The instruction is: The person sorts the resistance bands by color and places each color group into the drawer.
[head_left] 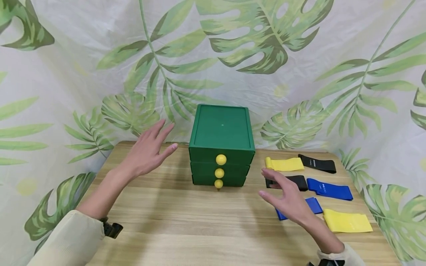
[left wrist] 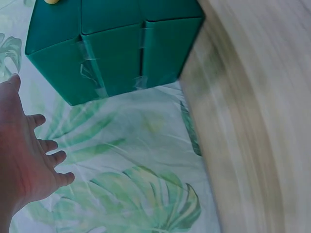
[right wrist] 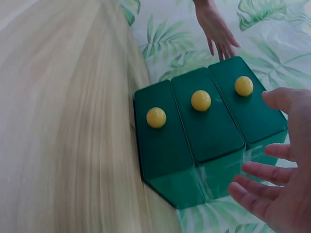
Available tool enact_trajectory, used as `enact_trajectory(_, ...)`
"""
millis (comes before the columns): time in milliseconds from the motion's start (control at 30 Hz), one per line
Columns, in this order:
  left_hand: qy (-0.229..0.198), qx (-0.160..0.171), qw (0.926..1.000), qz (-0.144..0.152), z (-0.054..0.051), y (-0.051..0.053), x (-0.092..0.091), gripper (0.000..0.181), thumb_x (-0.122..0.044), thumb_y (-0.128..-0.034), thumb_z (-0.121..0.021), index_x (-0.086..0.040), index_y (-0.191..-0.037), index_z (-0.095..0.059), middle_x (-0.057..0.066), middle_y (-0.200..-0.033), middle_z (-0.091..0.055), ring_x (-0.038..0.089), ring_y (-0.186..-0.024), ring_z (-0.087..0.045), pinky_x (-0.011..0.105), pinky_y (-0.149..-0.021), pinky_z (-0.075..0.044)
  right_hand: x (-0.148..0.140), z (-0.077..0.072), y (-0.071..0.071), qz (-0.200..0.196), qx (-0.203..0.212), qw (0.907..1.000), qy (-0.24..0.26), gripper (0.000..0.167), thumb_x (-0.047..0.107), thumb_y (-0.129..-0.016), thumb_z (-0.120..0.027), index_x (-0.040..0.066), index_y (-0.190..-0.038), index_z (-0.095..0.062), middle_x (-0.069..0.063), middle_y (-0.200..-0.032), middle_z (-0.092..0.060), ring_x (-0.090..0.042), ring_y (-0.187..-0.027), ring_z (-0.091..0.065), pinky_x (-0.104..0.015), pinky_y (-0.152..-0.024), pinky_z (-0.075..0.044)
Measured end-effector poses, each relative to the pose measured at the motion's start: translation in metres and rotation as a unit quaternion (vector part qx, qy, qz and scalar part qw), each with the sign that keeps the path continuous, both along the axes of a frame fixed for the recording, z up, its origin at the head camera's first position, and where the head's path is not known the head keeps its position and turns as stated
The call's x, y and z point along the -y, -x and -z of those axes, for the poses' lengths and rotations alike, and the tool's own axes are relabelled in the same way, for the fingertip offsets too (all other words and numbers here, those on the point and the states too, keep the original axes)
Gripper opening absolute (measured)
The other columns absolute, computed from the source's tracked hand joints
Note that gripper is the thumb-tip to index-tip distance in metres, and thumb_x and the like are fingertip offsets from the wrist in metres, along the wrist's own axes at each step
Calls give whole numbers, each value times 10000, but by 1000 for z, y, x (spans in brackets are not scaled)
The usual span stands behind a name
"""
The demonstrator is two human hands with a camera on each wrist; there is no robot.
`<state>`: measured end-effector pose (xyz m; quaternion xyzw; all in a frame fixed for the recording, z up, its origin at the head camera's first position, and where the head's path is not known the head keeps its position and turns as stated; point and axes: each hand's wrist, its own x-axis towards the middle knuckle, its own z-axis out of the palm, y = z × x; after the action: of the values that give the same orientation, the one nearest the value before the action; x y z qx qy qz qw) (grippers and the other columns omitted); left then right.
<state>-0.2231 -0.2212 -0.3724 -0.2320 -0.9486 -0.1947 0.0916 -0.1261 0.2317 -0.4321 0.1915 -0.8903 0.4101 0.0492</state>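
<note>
A green box of three stacked drawers (head_left: 222, 127) with round yellow knobs stands at the back middle of the wooden table. To its left my left hand (head_left: 143, 157) hovers with spread fingers, holding nothing. My right hand (head_left: 289, 195) is in the air right of the box, fingers apart and nothing held, over a black band (head_left: 297, 181) and a blue band (head_left: 314, 205) that it partly covers. The left wrist view shows the box's taped side (left wrist: 114, 63) beside my left hand (left wrist: 29, 150). In the right wrist view my right hand (right wrist: 286, 170) is near the knobbed drawer fronts (right wrist: 167, 145).
On the table's (head_left: 186, 229) right side lie more flat bands: a yellow one (head_left: 287, 164) and a black one (head_left: 318, 164) at the back, a blue one (head_left: 329, 189) in the middle, a yellow one (head_left: 347, 221) in front. A leaf-patterned cloth (head_left: 233, 85) hangs behind.
</note>
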Motion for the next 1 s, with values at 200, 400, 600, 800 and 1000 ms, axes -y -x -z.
enact_trajectory(200, -51, 78, 9998, 158, -12, 11, -16, 743, -573, -1107, -446, -160, -1699, -274, 194, -1759, -148, 468, -1595, -182, 682, -1245, -158, 15, 0, -1, -71, -57, 9976, 687, 553, 191, -955, -824, 138, -1464, -613, -24, -1363, -697, -214, -1255, -666, -369, -929, -610)
enact_trajectory(400, -68, 149, 9992, 361, -21, 23, -34, 758, -574, -1090, -493, -162, -1694, -294, 197, -1751, -183, 456, -1596, -198, 668, -1253, -166, 30, -1, 3, -177, -111, 9936, 1110, 494, 115, -944, -825, 82, -1406, -653, -54, -1280, -734, -257, -1184, -706, -379, -871, -629)
enact_trajectory(600, 1, 211, 9987, 458, -27, 32, -51, 769, -574, -1072, -531, -173, -1691, -309, 179, -1756, -177, 432, -1605, -191, 658, -1257, -178, 44, -4, 8, -312, -179, 9910, 1290, 511, 129, -945, -827, 13, -1408, -643, -130, -1268, -739, -315, -1163, -712, -389, -856, -633)
enact_trajectory(800, 244, 275, 9974, 618, -33, 47, -64, 787, -609, -1076, -494, -191, -1704, -269, 182, -1762, -146, 407, -1623, -143, 621, -1280, -143, 58, -9, 15, -375, -394, 9872, 1499, 498, 91, -940, -821, 13, -1400, -646, -186, -1249, -738, -285, -1144, -724, -426, -845, -634)
enact_trajectory(1000, 468, 396, 9955, 722, -33, 59, -71, 797, -604, -1081, -483, -196, -1715, -225, 176, -1772, -104, 391, -1636, -88, 619, -1288, -103, 71, -11, 21, -350, -404, 9838, 1710, 482, 81, -924, -835, 18, -1371, -666, -192, -1226, -747, -288, -1128, -732, -324, -833, -631)
